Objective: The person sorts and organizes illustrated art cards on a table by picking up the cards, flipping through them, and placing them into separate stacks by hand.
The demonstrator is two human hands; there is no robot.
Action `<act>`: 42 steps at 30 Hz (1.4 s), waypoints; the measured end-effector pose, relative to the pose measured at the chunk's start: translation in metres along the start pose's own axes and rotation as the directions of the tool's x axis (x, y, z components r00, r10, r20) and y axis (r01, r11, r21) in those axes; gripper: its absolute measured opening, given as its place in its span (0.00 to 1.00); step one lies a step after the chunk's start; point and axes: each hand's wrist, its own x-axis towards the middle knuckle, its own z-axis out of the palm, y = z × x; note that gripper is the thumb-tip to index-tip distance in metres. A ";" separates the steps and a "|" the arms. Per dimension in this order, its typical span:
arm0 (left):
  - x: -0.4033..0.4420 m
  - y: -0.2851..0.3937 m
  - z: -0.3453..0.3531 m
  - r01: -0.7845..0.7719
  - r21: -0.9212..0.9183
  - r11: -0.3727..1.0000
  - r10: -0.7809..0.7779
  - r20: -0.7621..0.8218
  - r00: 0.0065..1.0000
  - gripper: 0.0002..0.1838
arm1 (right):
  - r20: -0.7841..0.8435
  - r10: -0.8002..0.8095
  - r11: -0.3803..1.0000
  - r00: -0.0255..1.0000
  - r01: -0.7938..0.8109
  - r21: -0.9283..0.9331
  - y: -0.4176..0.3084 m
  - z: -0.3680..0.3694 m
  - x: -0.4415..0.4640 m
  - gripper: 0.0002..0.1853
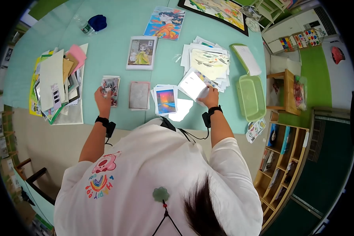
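Observation:
My left hand (102, 98) is at the left edge of a small stack of picture cards (113, 89), its fingers curled against them; the top card shows a grey-haired figure. In my right hand (210, 97) is the lower right corner of a white sheet of paper (192, 84), tilted over the front of a loose paper pile (209, 59). Between my hands lie a pale grey card stack (139, 95) and another stack topped by a sunset picture (165, 100). A bright white patch, perhaps paper or glare, shows beside it.
Farther back lie a framed print of a figure in yellow (142, 53) and a blue-orange picture (165, 23). A mixed paper pile (53, 80) covers the left side, with a bottle (83, 25) behind. A green basket (251, 98) stands at the right edge.

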 end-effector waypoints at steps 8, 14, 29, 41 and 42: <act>-0.036 0.089 0.032 -0.063 -0.138 0.988 0.095 0.238 0.967 0.22 | 0.024 -0.061 0.998 0.998 0.061 -0.003 -0.001 0.009 -0.007 0.38; -0.030 0.144 0.035 0.320 -0.280 0.905 0.056 0.823 0.565 0.20 | -0.473 -0.324 0.831 0.819 0.485 0.270 -0.059 -0.038 -0.044 0.08; -0.024 0.154 0.019 0.512 -0.369 0.776 -0.050 0.772 0.633 0.21 | -0.321 -0.637 0.651 0.700 0.712 0.261 -0.143 -0.041 -0.100 0.16; -0.031 0.148 0.007 0.579 -0.419 0.699 0.051 0.837 0.544 0.35 | 0.327 -0.512 0.478 0.795 -0.052 0.877 -0.141 -0.016 -0.062 0.08; -0.036 0.143 0.013 0.371 -0.458 0.807 0.049 0.680 0.731 0.34 | 0.270 -0.551 0.496 0.789 0.050 0.867 -0.136 -0.016 -0.054 0.07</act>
